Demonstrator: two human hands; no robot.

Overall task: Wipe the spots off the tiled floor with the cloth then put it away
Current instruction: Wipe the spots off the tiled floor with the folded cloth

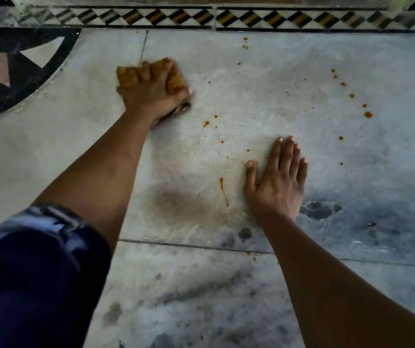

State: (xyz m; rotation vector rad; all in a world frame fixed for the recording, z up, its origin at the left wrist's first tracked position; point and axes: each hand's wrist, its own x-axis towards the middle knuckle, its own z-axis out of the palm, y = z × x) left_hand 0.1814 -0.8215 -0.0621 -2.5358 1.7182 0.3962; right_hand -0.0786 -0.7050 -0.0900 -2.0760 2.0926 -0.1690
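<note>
My left hand (155, 92) presses a bunched orange-yellow cloth (128, 76) flat on the grey tiled floor (276, 96), near the upper left of a large tile. My right hand (276, 182) lies flat on the same tile with fingers spread, holding nothing. Orange spots dot the tile: a streak (223, 190) just left of my right hand, small drops (206, 124) between the hands, a curved row of drops (352, 95) at the right, and a few drops (245, 43) near the far edge.
A patterned border of black, white and brown diamonds (201, 17) runs along the far edge. A dark inlaid arc (25, 79) curves at the upper left. My dark-trousered knee (33, 280) fills the lower left. Dark damp patches (319, 209) mark the nearer tiles.
</note>
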